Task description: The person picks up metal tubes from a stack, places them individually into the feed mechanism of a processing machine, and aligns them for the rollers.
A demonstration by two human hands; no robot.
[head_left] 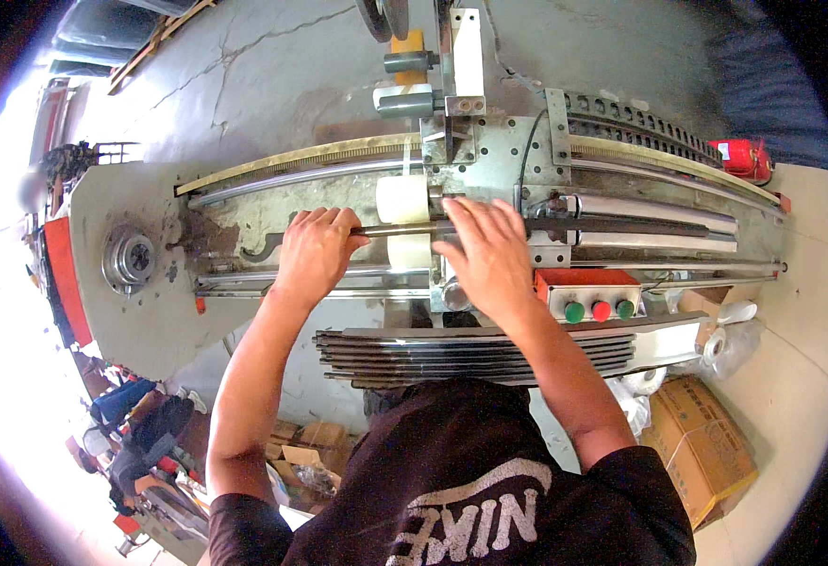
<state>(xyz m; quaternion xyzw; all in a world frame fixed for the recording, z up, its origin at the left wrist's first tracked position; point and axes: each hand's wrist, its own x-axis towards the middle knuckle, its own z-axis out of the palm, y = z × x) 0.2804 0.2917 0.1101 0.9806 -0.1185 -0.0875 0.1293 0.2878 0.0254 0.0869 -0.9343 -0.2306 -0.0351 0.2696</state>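
Observation:
My left hand (321, 247) is closed round a long dark rod (390, 229) with a hooked left end. Right of that hand, the rod crosses a pale wide roll (404, 209) on the machine's carriage (489, 156). My right hand (485, 247) lies over the carriage just past the roll, its fingers stretched and apart and its thumb out to the left. The rod passes beneath this palm, and the contact there is partly hidden. Farther right, a dark bar (631, 227) lies in line with the rod along a shiny metal channel.
Rails (310, 274) and a toothed belt (310, 154) span the machine. A control box (588, 294) with green and red buttons sits by my right forearm. Several dark bars (470, 357) lie stacked before me. Cartons (702, 443) stand lower right; a red cylinder (746, 160) is far right.

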